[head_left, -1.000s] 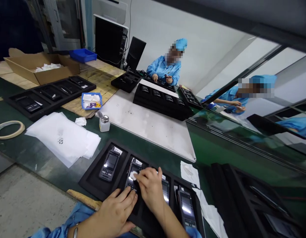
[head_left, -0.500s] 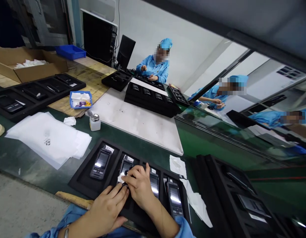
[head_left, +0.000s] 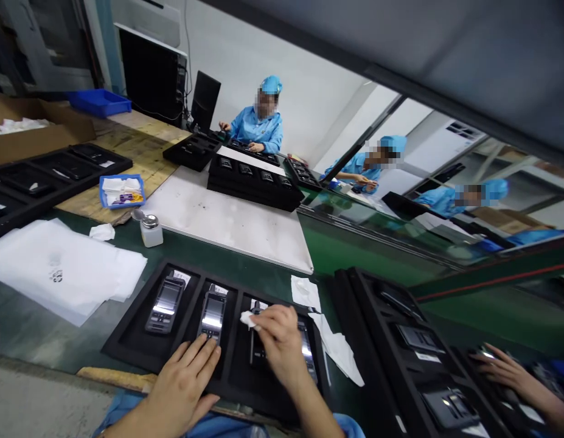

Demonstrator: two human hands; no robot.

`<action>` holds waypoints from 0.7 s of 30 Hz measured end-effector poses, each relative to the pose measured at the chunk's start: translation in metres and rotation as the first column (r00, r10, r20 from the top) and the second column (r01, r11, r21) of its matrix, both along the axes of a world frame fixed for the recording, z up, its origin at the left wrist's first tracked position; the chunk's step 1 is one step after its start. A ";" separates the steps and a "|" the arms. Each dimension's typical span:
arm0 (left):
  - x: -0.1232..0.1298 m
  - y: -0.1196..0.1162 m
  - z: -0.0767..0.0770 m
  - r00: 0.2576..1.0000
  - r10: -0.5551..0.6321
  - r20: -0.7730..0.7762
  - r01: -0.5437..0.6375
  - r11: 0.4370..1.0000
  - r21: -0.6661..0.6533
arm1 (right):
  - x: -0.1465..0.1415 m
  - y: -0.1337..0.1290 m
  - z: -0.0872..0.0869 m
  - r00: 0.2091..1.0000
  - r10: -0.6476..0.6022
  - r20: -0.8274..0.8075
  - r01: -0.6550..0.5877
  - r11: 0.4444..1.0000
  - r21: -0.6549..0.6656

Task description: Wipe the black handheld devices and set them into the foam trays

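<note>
A black foam tray (head_left: 121,340) lies before me with several dark handheld devices in its compartments. My left hand (head_left: 189,372) rests flat, fingers stretched, on the lower end of the device (head_left: 213,310) in the second compartment. Pinched in my right hand (head_left: 280,347) is a white wipe (head_left: 247,319), held over the top of the third device (head_left: 255,347), which my fingers partly hide. The leftmost device (head_left: 165,304) lies face up and untouched. Behind my right hand the rightmost device (head_left: 306,348) shows only in part.
White sheets (head_left: 67,267) lie at left, near a dispenser bottle (head_left: 151,230) and a small blue box (head_left: 122,191). Crumpled wipes (head_left: 339,350) lie right of the tray. Further right are stacked foam trays (head_left: 355,316) and another person's hand (head_left: 505,368). Co-workers sit beyond.
My right hand has moved from the second device to the third with the wipe. My left hand now lies flat on the second device. Another person's hand has appeared at right.
</note>
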State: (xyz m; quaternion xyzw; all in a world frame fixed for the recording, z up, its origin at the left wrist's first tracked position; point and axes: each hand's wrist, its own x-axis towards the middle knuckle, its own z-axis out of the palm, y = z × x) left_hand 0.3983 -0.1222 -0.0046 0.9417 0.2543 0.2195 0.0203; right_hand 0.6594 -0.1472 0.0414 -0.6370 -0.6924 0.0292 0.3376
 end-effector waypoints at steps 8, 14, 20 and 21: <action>0.070 -0.027 0.005 0.934 -0.337 -0.121 0.334 0.942 -0.041 | 0.049 0.002 0.002 0.988 -0.145 0.047 0.149 0.983 -0.106; 0.097 -0.029 -0.023 0.939 -0.304 -0.160 0.309 0.951 0.008 | 0.028 0.007 -0.006 0.990 -0.062 0.125 0.088 0.972 -0.220; 0.094 -0.029 -0.020 0.923 -0.329 -0.201 0.326 0.944 -0.048 | 0.036 -0.029 -0.012 0.986 0.132 0.098 -0.114 0.978 -0.173; 0.095 -0.029 -0.019 0.919 -0.331 -0.213 0.326 0.943 -0.062 | 0.040 -0.023 -0.012 0.987 0.121 0.101 -0.104 0.981 -0.161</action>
